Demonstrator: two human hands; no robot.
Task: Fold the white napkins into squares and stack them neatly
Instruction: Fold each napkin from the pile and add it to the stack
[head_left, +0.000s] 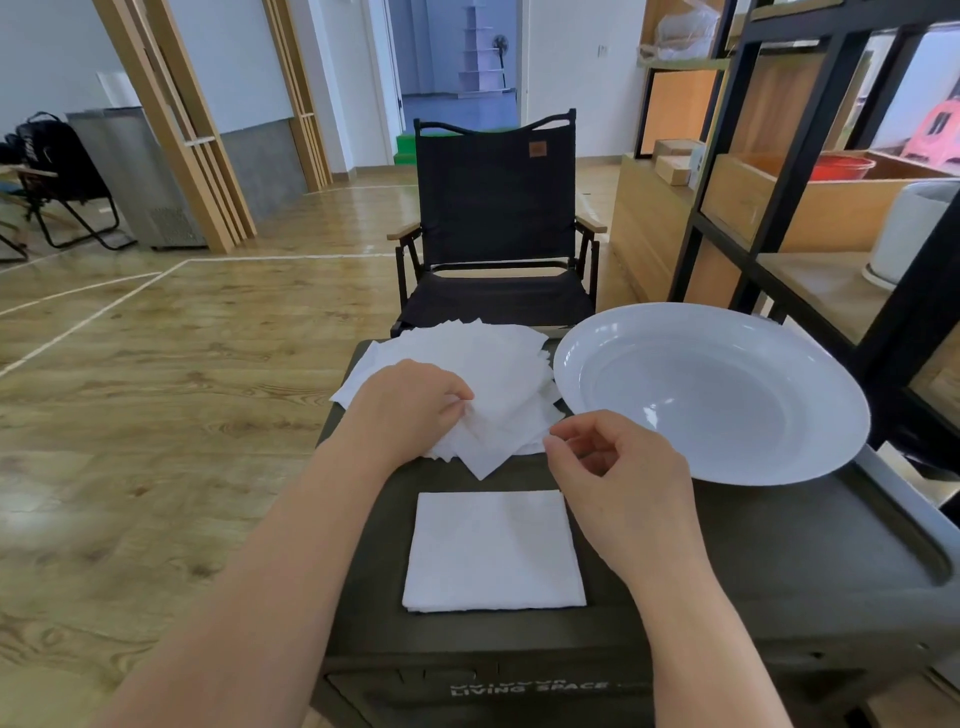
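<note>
Indoor activity hall or studio, not a home: wood floor (171, 332) marked with white court lines (93, 312), folding camp chairs (493, 223), open black-framed shelving (810, 171) with storage boxes, bare white walls, doorway (457, 78) beyond.

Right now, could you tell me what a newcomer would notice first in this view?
Probably the big white plate at the right of the dark box top, then the loose pile of napkins behind, where the left hand rests and the right hand pinches a corner. One folded napkin lies nearest.
</note>
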